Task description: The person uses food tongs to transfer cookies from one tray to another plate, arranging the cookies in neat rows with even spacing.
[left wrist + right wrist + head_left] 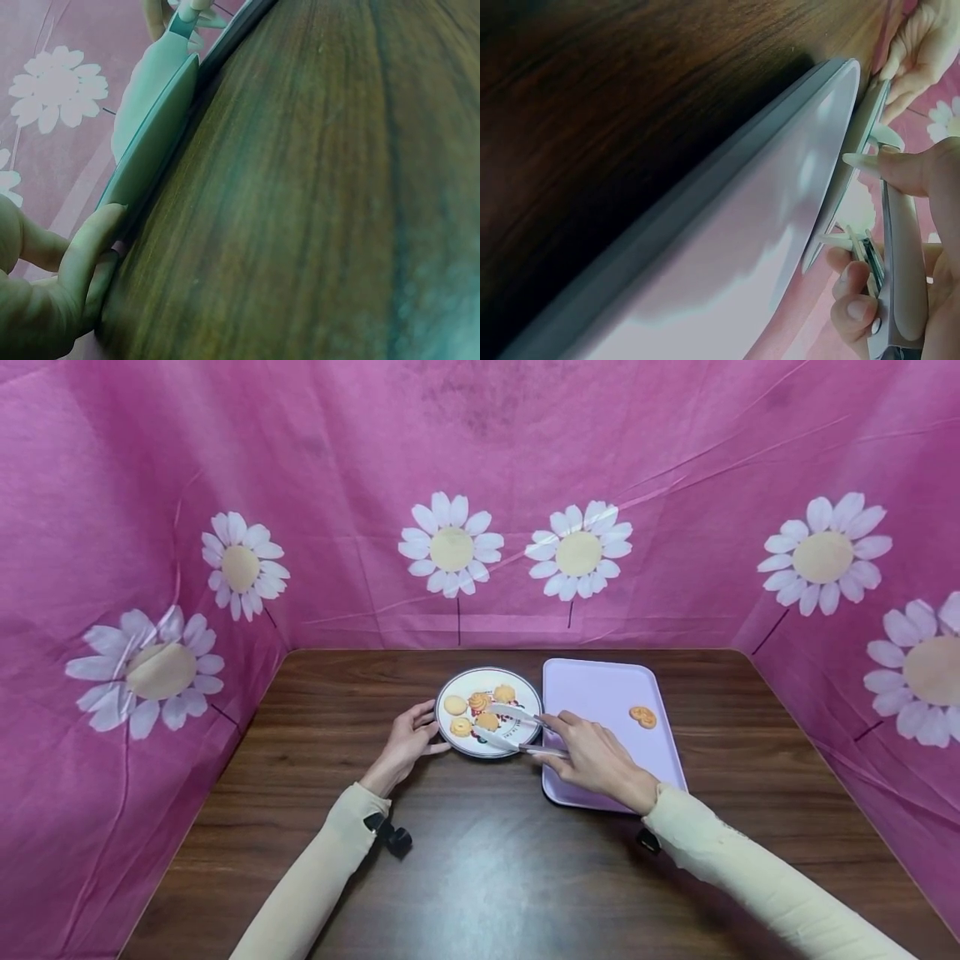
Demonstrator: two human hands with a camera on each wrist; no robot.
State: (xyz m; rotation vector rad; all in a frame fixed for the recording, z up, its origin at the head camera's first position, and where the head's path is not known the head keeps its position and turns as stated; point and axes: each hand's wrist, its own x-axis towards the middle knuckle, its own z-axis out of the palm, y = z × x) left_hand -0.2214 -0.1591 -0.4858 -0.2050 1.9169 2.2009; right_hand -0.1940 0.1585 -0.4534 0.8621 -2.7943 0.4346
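A round white plate (517, 689) with a dark rim and printed pattern stands mid-table, carrying several cookies (455, 705). At its left edge my left hand (406, 742) holds the rim with thumb and fingers; in the left wrist view its fingertips (101, 225) bear on the plate's outer side. My right hand (596, 756) grips a pair of tongs (513, 713) with pale tips and metal arms. The tongs' arms are spread over the plate, either side of a cookie (487, 721); whether they touch it I cannot tell. The right wrist view shows fingers and thumb round the tongs (904, 270).
Right beside the plate lies a lilac rectangular tray (592, 681), partly under my right hand and forearm. One twisted, pretzel-like cookie (642, 717) sits near its right side. The brown wooden table (465, 877) ends at a pink cloth (510, 452) with large white flowers.
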